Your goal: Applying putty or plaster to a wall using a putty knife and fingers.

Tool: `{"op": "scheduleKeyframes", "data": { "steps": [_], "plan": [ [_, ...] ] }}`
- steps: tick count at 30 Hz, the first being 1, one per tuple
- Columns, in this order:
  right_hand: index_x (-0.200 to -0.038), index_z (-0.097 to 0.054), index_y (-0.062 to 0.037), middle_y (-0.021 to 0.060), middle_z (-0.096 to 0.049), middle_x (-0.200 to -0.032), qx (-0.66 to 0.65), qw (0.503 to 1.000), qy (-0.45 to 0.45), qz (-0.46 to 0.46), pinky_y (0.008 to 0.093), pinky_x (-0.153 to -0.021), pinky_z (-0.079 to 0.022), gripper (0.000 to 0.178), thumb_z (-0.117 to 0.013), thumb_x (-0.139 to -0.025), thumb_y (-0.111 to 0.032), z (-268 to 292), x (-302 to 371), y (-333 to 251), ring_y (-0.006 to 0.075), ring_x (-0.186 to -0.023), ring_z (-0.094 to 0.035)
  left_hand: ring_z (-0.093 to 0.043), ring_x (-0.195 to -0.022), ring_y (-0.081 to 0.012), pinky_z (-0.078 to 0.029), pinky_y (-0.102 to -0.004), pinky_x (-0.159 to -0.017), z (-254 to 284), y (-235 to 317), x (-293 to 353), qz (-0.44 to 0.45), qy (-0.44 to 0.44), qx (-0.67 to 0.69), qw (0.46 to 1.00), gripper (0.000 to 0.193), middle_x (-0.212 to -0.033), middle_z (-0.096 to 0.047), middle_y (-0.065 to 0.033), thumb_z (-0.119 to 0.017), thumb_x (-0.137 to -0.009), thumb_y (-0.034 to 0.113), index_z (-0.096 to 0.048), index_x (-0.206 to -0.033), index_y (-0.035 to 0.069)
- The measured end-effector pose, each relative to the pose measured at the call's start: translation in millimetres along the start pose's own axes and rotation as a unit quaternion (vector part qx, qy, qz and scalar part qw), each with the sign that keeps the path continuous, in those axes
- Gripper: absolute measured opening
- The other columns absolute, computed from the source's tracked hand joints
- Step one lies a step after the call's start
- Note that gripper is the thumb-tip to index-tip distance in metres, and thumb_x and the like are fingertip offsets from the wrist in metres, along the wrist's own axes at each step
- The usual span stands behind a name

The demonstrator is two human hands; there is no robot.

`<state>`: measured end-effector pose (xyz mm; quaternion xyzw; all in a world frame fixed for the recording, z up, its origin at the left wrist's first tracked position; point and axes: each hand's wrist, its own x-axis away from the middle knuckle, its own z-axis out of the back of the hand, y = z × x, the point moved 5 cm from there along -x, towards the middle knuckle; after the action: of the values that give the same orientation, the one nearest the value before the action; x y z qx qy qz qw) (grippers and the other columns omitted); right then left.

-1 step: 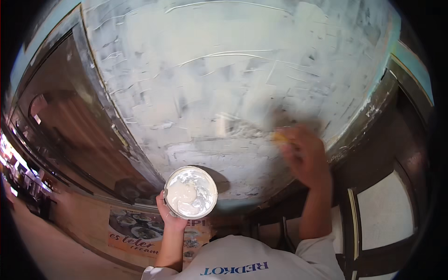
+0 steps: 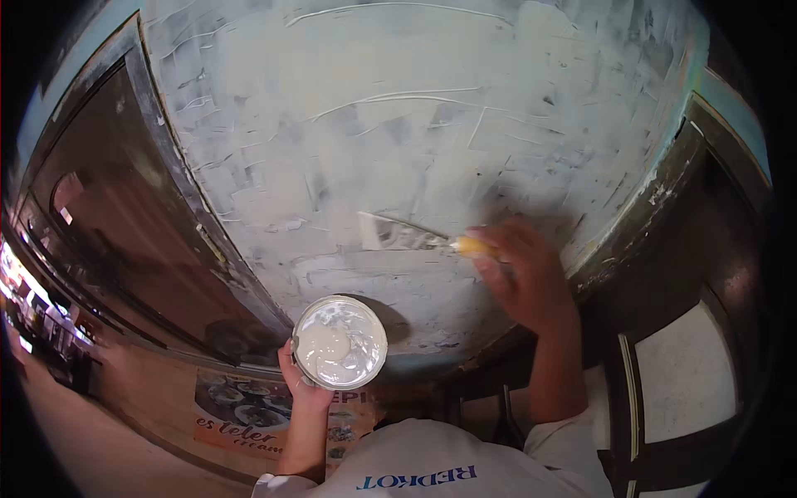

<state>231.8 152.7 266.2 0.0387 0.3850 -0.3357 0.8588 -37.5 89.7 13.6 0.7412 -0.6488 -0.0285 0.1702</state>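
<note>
My right hand (image 2: 531, 278) is closed round the yellow handle of a putty knife (image 2: 397, 234). The knife's wide, tapering blade points left and lies on or very near the wall (image 2: 398, 158), smeared with whitish filler. In my left hand (image 2: 305, 383) is a round tub (image 2: 383, 332), gripped at its lower left side and tipped so its inside shows. Glossy white putty (image 2: 328, 347) fills much of it. The wall carries patchy pale coats with raised ridges and grey marks.
To the left stands a dark wood-framed door or window (image 2: 124, 216) with worn edges. Dark panelled woodwork (image 2: 656, 332) with pale panels is on the right. A printed food banner (image 2: 237, 411) hangs or lies below the tub, at the lower left.
My right hand and the putty knife have shifted slightly left along the wall, and the blade now shows more sharply. The left hand and tub stay in place.
</note>
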Motion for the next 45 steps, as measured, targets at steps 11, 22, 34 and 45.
{"op": "scheduleKeyframes", "data": {
  "steps": [11, 22, 34, 45],
  "plan": [
    [-0.105, -0.062, -0.0031, 0.0127, -0.061, -0.096, -0.002, 0.983, 0.059, -0.174, 0.0326, -0.072, -0.05, 0.02, -0.062, -0.088, -0.014, 59, 79, 87, 0.0241, -0.085, -0.062, -0.056, -0.111, -0.0298, -0.045, -0.043, -0.097, -1, 1, 5, -0.002, -0.015, -0.011, 1.0, 0.055, -0.125, -0.058, -0.0138, -0.049, -0.085, 0.042, -0.053, -0.125, 0.004],
    [-0.107, -0.061, -0.0054, 0.0127, -0.06, -0.094, -0.04, 0.991, 0.032, -0.122, 0.0368, -0.075, -0.049, 0.023, -0.062, -0.087, -0.017, -7, 57, 58, 0.0325, -0.084, -0.059, -0.056, -0.11, -0.0295, -0.046, -0.0424, -0.096, -10, -16, 2, -0.004, 0.007, -0.05, 0.999, 0.055, -0.123, -0.058, -0.0132, -0.048, -0.086, 0.043, -0.053, -0.125, 0.005],
    [-0.114, -0.052, -0.0023, 0.0145, -0.061, -0.1, -0.163, 0.949, 0.063, -0.261, 0.0339, -0.081, -0.048, 0.027, -0.056, -0.093, -0.019, -39, 183, 113, 0.0239, -0.091, -0.061, -0.055, -0.114, -0.0298, -0.044, -0.0432, -0.099, -7, -19, 30, -0.03, 0.038, -0.05, 0.998, 0.056, -0.127, -0.056, -0.0117, -0.048, -0.086, 0.044, -0.053, -0.127, 0.006],
    [-0.115, -0.039, -0.0013, 0.0085, -0.059, -0.091, -0.419, 0.852, 0.084, -0.303, 0.0285, -0.071, -0.048, 0.024, -0.047, -0.099, -0.017, -188, 150, 55, 0.0137, -0.075, -0.057, -0.054, -0.114, -0.029, -0.044, -0.0428, -0.098, -3, -19, 44, -0.063, 0.057, -0.068, 0.994, 0.055, -0.128, -0.056, -0.0115, -0.047, -0.089, 0.043, -0.051, -0.129, 0.005]
  ]
}}
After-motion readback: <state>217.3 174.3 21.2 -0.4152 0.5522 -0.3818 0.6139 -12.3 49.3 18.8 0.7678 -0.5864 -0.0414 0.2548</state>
